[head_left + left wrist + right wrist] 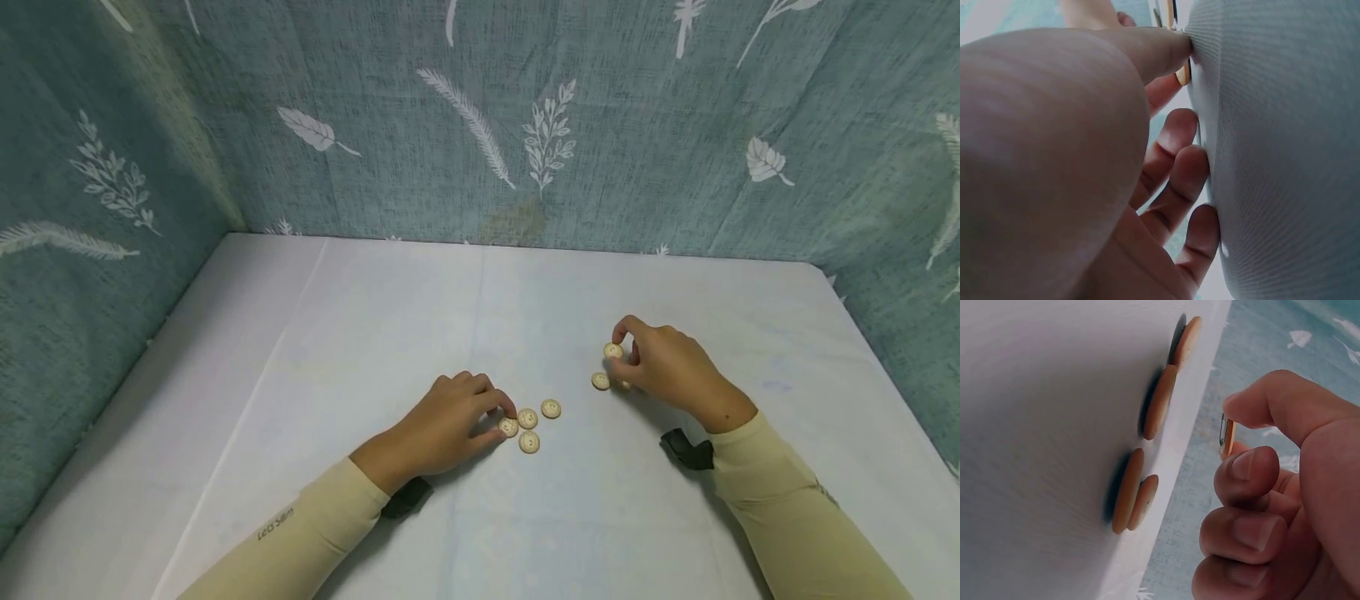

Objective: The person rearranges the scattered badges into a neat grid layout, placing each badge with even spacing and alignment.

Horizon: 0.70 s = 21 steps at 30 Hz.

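Several round, pale wooden buttons with small dark marks on their faces lie on the table. My left hand [455, 421] pinches one button [508, 427] at the table surface between thumb and index finger; that button [1183, 74] is partly hidden by the thumb in the left wrist view. Right beside it sit a button [528, 418], a lower button [528, 442] and one farther right [551, 408]. Above the table, my right hand [667, 362] holds a button [1229, 439] edge-on between thumb and index finger. Under this hand lies a button [601, 381], with another [626, 384] mostly hidden.
A white cloth with faint creases covers the table [360, 333]. Green-blue fabric [390, 150] printed with white leaves hangs behind and at the sides. Dark bands sit at both wrists, below the beige sleeves [300, 533].
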Each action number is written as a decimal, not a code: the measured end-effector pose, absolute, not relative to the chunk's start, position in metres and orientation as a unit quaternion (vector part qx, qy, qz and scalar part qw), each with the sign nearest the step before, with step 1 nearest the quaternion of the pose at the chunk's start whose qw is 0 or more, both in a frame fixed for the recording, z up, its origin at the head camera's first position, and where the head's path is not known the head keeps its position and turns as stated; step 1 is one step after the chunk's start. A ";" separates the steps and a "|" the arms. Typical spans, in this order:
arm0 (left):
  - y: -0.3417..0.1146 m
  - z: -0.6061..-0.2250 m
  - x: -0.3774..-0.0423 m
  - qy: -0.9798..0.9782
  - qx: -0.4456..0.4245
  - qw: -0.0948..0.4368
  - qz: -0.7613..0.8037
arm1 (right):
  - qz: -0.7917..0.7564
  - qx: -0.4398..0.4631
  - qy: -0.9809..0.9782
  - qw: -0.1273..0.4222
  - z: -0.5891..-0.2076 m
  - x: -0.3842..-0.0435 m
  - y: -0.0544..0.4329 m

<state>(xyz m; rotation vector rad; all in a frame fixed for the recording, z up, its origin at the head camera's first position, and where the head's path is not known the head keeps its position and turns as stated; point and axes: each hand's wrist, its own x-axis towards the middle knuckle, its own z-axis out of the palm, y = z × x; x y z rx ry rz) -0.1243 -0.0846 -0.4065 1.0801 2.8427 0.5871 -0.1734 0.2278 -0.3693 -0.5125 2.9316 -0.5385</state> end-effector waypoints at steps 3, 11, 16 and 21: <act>-0.085 -0.406 -0.124 0.918 0.347 0.021 0.192 | -0.180 -0.165 0.968 0.063 -0.370 -0.175 0.228; -0.085 -0.406 -0.123 0.919 0.344 0.027 0.194 | -0.189 -0.145 0.966 0.096 -0.372 -0.175 0.229; -0.085 -0.406 -0.124 0.918 0.344 0.021 0.196 | -0.188 -0.136 0.966 0.112 -0.372 -0.178 0.230; -0.085 -0.405 -0.125 0.918 0.345 0.024 0.196 | -0.188 -0.135 0.965 0.120 -0.372 -0.180 0.231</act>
